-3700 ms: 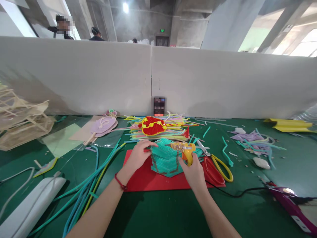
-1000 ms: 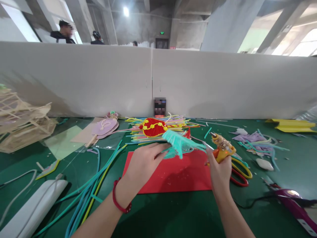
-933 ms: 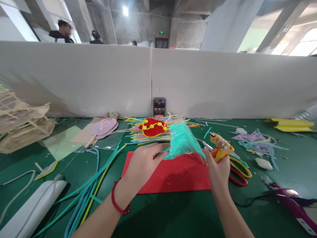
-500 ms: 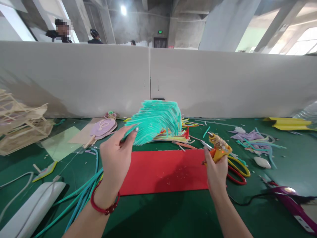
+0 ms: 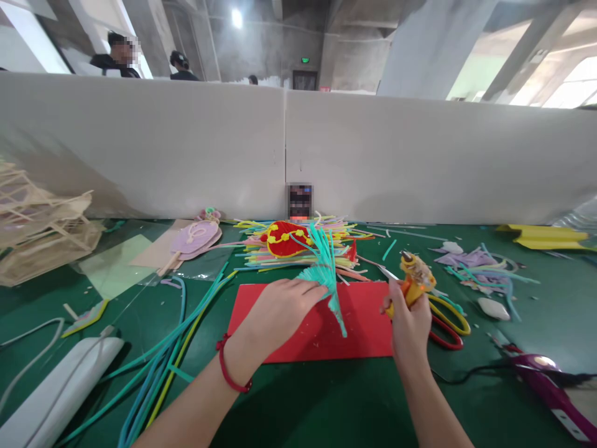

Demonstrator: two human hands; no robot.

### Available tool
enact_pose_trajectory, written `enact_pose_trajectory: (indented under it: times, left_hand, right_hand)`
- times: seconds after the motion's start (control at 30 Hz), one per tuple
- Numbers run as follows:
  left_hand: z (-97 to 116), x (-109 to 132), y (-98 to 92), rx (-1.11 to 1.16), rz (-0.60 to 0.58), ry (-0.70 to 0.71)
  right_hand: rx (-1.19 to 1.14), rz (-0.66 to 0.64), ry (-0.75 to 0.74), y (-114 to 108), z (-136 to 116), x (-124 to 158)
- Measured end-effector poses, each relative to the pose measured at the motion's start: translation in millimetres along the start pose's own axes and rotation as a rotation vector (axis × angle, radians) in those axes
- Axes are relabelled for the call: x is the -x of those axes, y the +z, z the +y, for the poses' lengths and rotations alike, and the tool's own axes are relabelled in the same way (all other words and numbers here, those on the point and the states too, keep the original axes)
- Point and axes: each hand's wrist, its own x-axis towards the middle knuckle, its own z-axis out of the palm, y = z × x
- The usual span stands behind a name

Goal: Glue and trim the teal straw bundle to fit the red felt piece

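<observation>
My left hand (image 5: 280,311) is closed on a teal fan-shaped piece made of pipe cleaners (image 5: 326,267), now seen nearly edge-on above the red sheet (image 5: 359,336). My fingertips are partly hidden behind the back of the hand. On the right, my right hand (image 5: 410,317) grips a yellow hot glue gun (image 5: 415,280), its nozzle pointing up and away and an orange light glowing on its body. Behind the teal piece lie a red oval piece with yellow trim (image 5: 284,239) and a pile of coloured pipe cleaners (image 5: 261,260).
Scissors with red and yellow handles (image 5: 450,320) lie beside my right hand. A purple corded tool (image 5: 536,376) is at the right, near purple and teal scraps (image 5: 485,264). Long pipe cleaners (image 5: 180,348), a white power strip (image 5: 60,386) and a wooden-stick model (image 5: 41,230) occupy the left.
My left hand has moved right and down and turned the teal piece from flat-facing to edge-on, uncovering the red oval piece. My right hand with the glue gun has barely shifted.
</observation>
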Motion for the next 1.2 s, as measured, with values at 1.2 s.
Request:
enact_pose_trajectory:
  times: [1.2]
  left_hand:
    - [19, -9, -4.9, 0.429, -0.056, -0.491]
  right_hand:
    - [-0.289, -0.753, 0.172, 11, -1, 47]
